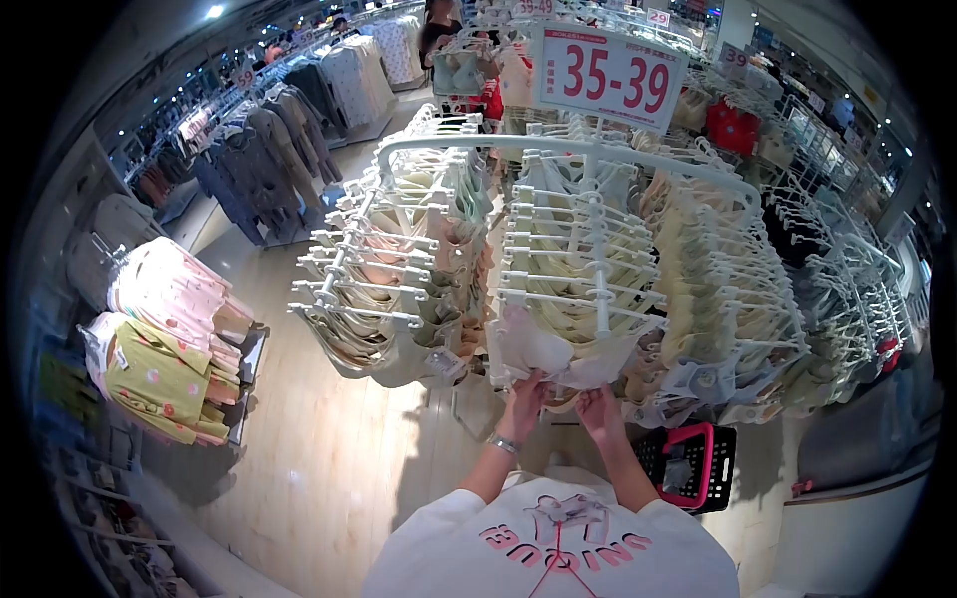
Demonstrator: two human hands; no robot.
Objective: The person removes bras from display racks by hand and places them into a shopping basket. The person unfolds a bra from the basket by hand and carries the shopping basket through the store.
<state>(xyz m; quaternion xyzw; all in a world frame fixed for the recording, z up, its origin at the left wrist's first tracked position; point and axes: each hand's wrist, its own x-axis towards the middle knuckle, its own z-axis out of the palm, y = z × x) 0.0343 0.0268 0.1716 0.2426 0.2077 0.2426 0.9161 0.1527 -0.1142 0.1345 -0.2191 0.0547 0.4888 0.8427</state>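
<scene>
At the front of the middle rack row hangs a pale pink-white bra (538, 344) on a white hanger. My left hand (524, 401), with a bracelet or watch at the wrist, pinches its lower edge. Close beside it, my right hand (598, 407) has its fingers closed on the lower edge of the same bra, toward the right cup. Behind it, more cream and pale bras (568, 259) hang closely in line on white hangers.
A white rack (478, 143) carries rows of bras and a 35-39 price sign (613, 78). A black basket with a pink handle (703, 463) stands at my right. Pajamas (159, 379) hang at left. A person (439, 28) is in the background.
</scene>
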